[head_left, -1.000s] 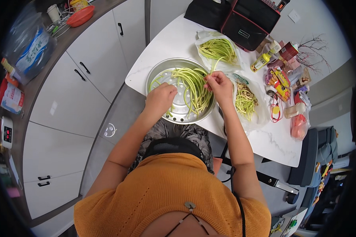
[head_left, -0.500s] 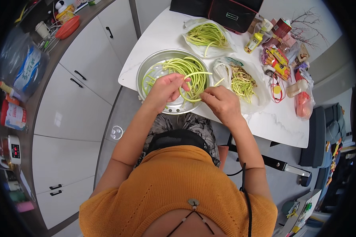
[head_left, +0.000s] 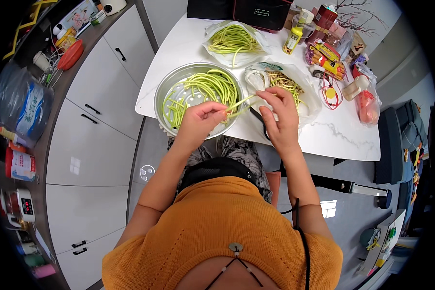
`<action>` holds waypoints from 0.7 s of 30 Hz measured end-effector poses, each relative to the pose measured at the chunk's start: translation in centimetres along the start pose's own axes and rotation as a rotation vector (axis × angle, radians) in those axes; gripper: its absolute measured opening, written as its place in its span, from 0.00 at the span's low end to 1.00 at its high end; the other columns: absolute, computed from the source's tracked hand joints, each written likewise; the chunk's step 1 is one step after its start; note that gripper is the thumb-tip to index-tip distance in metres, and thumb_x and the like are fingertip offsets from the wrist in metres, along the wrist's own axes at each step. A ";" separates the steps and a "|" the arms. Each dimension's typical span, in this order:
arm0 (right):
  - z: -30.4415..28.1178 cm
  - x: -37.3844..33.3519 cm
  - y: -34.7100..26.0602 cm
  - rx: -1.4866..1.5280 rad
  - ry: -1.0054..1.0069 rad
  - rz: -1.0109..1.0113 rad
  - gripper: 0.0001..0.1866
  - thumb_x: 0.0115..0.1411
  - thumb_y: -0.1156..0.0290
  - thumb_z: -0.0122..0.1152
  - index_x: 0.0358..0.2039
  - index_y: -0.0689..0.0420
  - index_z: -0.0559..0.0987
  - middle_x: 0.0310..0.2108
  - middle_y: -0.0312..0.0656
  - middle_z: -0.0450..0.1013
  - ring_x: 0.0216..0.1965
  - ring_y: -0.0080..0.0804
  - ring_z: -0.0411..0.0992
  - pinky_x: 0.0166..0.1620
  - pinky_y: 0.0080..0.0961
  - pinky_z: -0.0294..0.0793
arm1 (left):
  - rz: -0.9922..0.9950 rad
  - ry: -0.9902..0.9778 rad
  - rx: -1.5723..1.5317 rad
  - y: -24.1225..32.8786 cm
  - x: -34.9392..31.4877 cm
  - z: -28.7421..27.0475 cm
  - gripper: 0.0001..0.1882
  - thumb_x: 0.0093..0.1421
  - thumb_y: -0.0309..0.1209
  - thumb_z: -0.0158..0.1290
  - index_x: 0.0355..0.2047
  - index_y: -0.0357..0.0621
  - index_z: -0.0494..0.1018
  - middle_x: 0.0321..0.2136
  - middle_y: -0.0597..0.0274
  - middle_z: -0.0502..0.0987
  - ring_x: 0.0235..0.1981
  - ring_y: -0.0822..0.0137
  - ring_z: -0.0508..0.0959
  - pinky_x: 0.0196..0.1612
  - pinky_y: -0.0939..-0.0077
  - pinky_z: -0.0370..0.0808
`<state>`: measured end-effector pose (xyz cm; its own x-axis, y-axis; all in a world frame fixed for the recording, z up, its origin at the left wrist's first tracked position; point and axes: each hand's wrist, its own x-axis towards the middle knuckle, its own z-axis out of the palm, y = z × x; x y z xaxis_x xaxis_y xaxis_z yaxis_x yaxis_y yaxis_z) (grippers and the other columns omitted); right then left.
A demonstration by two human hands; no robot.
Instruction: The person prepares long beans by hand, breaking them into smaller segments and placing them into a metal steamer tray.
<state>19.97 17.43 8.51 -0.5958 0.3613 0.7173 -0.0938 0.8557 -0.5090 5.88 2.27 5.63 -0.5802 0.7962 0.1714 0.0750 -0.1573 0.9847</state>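
On the white table, a round metal basin (head_left: 160, 100) with a perforated bottom holds long green garlic scapes (head_left: 212, 83) and shorter cut lengths at its left side. Above its near right rim, my left hand (head_left: 201, 123) is closed, pinching a garlic scape (head_left: 241, 102) that points up to the right. My right hand (head_left: 281, 121) is beside the scape's far end, thumb and forefinger apart; the forefinger is at the tip. Under that hand lies a thin black object (head_left: 259, 117), partly hidden. A plastic bag (head_left: 311, 108) with trimmed ends sits just beyond.
Another bag (head_left: 256, 54) of uncut scapes lies behind the basin. Farther right stand a yellow bottle (head_left: 293, 38), packaged food (head_left: 326, 58), a red cord (head_left: 332, 96) and a jar (head_left: 355, 89). A black case (head_left: 262, 14) borders the back. White cabinets (head_left: 89, 145) run along the left.
The scape, curled between both hands before, now sticks out straighter from my left hand. My right hand has lifted and its thumb has parted from the forefinger. The view has shifted slightly.
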 end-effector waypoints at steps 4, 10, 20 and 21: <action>0.0 1.0 -0.4 -0.283 -0.067 -0.303 0.14 0.42 0.72 0.66 0.34 0.51 0.80 0.34 0.36 0.71 0.35 0.35 0.68 0.38 0.31 0.68 | 0.269 0.051 0.356 0.5 -0.3 0.8 0.05 0.53 0.21 0.55 0.32 0.35 0.77 0.26 0.63 0.75 0.25 0.75 0.72 0.26 0.84 0.67; 0.0 1.1 -0.4 -0.308 -0.177 -0.293 0.09 0.43 0.72 0.65 0.28 0.52 0.78 0.28 0.33 0.70 0.32 0.32 0.68 0.33 0.29 0.67 | 0.537 0.121 0.613 0.3 -0.1 1.5 0.06 0.49 0.20 0.56 0.30 0.38 0.77 0.26 0.58 0.75 0.25 0.66 0.73 0.28 0.77 0.70; 0.4 0.1 0.3 -0.134 -0.208 -0.125 0.06 0.47 0.73 0.65 0.26 0.57 0.77 0.24 0.39 0.70 0.27 0.37 0.70 0.30 0.29 0.70 | 0.688 0.293 0.876 0.4 -0.1 2.2 0.09 0.42 0.25 0.60 0.27 0.45 0.78 0.26 0.65 0.74 0.28 0.65 0.74 0.27 0.75 0.72; 0.6 -0.1 0.4 -0.094 -0.187 -0.093 0.06 0.47 0.74 0.65 0.26 0.57 0.77 0.24 0.39 0.70 0.26 0.38 0.71 0.29 0.28 0.71 | 0.677 0.280 0.843 0.3 -0.1 2.2 0.09 0.42 0.24 0.61 0.27 0.43 0.78 0.26 0.63 0.74 0.27 0.65 0.74 0.27 0.75 0.71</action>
<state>19.53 17.54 7.94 -0.7263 0.2121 0.6538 -0.0856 0.9159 -0.3921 7.72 3.45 6.00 -0.3656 0.5201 0.7719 0.9093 0.0223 0.4156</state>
